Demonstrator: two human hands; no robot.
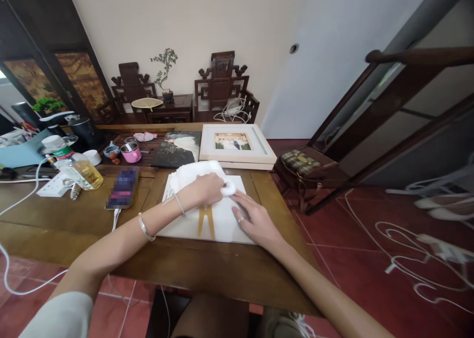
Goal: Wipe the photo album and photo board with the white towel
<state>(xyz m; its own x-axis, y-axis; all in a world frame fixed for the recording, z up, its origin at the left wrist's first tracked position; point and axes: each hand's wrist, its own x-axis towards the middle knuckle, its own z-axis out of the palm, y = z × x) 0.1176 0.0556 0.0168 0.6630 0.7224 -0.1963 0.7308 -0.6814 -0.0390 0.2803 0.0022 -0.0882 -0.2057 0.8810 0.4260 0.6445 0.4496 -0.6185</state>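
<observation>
A flat white board (225, 227) lies near the front edge of the wooden table, with a yellow forked shape (206, 222) on it, partly covered by my left hand. White soft cloth or tissue (196, 169) is bunched over the board's far left part. My left hand (210, 189) is closed over the board, gripping white material whose rolled end (228, 187) sticks out to the right. Fingers stretched out, my right hand (257, 218) rests along the board's right side, its fingertips close to that white roll.
Behind the board stands a white framed photo (237, 158), beside a dark picture (176, 148). To the left are a phone (124, 187) on a cable, a bottle (79, 168), a power strip (55, 185) and a pink cup (131, 152). A chair holding a plaid bag (300, 162) stands right.
</observation>
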